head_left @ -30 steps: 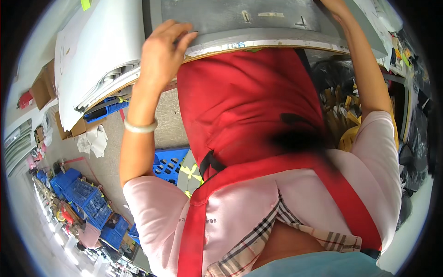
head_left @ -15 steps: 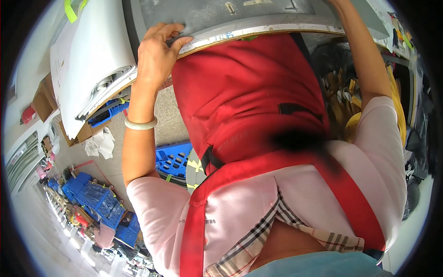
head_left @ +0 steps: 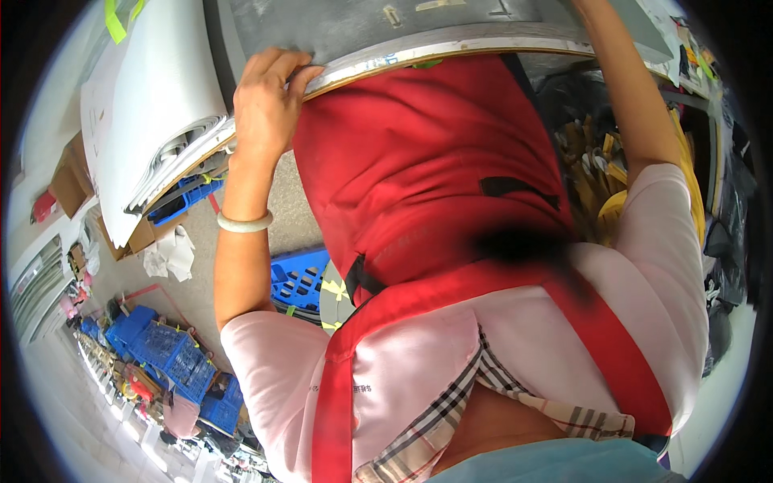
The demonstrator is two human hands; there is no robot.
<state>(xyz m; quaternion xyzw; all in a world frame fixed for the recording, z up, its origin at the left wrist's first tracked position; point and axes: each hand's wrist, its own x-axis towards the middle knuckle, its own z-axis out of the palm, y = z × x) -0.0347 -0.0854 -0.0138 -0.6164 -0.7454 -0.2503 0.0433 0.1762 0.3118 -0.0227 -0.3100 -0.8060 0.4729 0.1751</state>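
Observation:
I look straight down my own body: a red apron (head_left: 435,169) over a pink top fills the middle. My left hand (head_left: 266,105) is curled over the near edge of a grey work table (head_left: 354,32), fingers gripping the metal rim. A pale bangle (head_left: 244,222) sits on that wrist. My right arm (head_left: 636,113) reaches up to the table at the upper right; its hand is cut off by the top edge of the view.
A thick stack of white sheets (head_left: 153,105) lies on the table to the left. On the floor below stand blue plastic crates (head_left: 298,274), more blue crates (head_left: 161,346), cardboard boxes (head_left: 68,173) and crumpled white paper (head_left: 171,253). Yellow items (head_left: 600,161) hang at the right.
The view has tilted down, so the table edge and my left hand sit higher in the picture. My left hand stays on the rim; my right hand has left the view.

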